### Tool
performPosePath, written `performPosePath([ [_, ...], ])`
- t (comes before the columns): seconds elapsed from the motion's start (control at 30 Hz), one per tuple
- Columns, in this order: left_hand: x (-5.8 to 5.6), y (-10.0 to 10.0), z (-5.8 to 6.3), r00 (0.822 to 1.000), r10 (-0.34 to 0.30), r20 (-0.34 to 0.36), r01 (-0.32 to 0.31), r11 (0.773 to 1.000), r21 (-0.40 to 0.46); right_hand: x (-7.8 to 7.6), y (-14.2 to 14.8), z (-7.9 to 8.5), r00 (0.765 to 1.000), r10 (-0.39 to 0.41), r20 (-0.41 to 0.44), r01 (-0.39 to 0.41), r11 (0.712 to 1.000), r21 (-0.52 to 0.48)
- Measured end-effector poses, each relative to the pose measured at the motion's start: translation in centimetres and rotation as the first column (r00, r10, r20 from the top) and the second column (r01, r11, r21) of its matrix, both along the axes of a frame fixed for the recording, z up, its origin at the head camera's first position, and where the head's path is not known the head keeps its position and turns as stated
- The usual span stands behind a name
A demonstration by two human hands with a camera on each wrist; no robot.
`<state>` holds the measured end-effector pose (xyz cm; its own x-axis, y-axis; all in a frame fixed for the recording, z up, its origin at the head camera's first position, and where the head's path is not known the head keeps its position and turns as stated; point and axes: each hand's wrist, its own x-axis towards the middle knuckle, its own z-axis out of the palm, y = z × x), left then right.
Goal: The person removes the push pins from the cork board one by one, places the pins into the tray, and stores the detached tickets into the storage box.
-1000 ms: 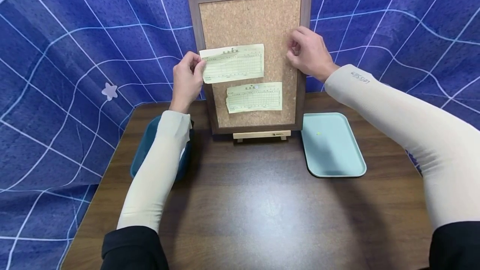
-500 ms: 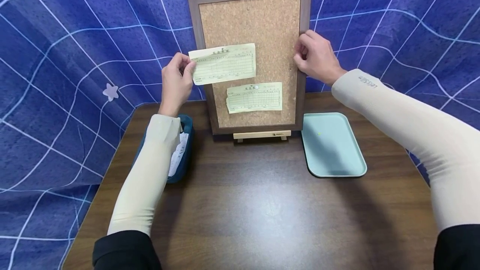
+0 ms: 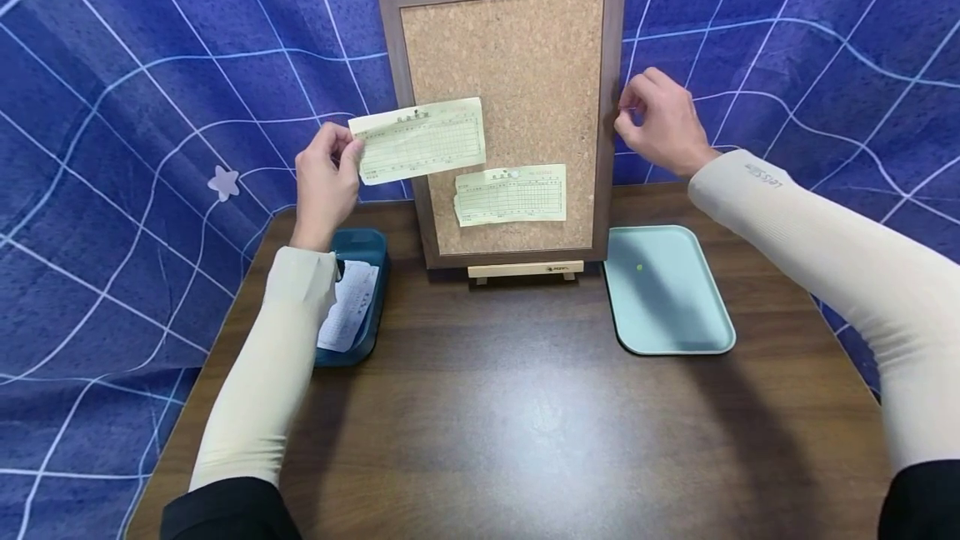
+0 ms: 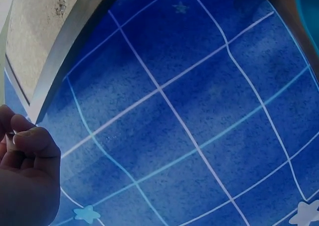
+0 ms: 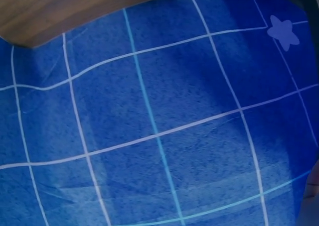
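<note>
My left hand (image 3: 324, 182) pinches the left edge of a pale green printed form slip (image 3: 422, 140). The slip is tilted and partly overlaps the left side of a framed cork board (image 3: 502, 48). A second slip (image 3: 510, 202) is fixed low on the board by a whitish pushpin (image 3: 513, 174) at its top edge. Just off the board's right frame, my right hand (image 3: 666, 123) has thumb and forefinger brought together. Anything between those fingertips is too small to see. The left wrist view shows my left hand (image 4: 27, 171) beside the board's frame corner; the right wrist view shows only a sliver of hand.
A dark blue basket (image 3: 381, 273) with papers (image 3: 348, 307) stands at the left, below my left arm. Right of the board lies a light teal tray (image 3: 675, 307) with a tiny yellow-green item (image 3: 639, 267). The board stands on a small wooden easel (image 3: 525, 270) on the brown table (image 3: 480, 407).
My left hand has drawn the upper slip leftward and slightly down, partly past the board's left frame. My right hand has moved right, off the cork. More of the basket shows.
</note>
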<state>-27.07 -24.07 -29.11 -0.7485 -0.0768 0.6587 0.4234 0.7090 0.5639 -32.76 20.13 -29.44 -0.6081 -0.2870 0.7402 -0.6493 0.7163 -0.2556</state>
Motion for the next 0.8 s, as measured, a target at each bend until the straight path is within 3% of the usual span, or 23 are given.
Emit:
performPosePath([
  [0.47, 1.8, -2.1, -0.4, 0.998, 0.058, -0.034, -0.057, 0.998, 0.017, 0.8, 1.4, -1.4, 0.999, -0.03, -0.029, 0.029, 0.999, -0.021],
  [0.8, 2.3, -3.7, -0.8, 0.995, 0.086, -0.047, -0.086, 0.996, -0.008, 1.1, 2.1, -2.7, 0.998, -0.055, -0.004, 0.055, 0.998, -0.043],
])
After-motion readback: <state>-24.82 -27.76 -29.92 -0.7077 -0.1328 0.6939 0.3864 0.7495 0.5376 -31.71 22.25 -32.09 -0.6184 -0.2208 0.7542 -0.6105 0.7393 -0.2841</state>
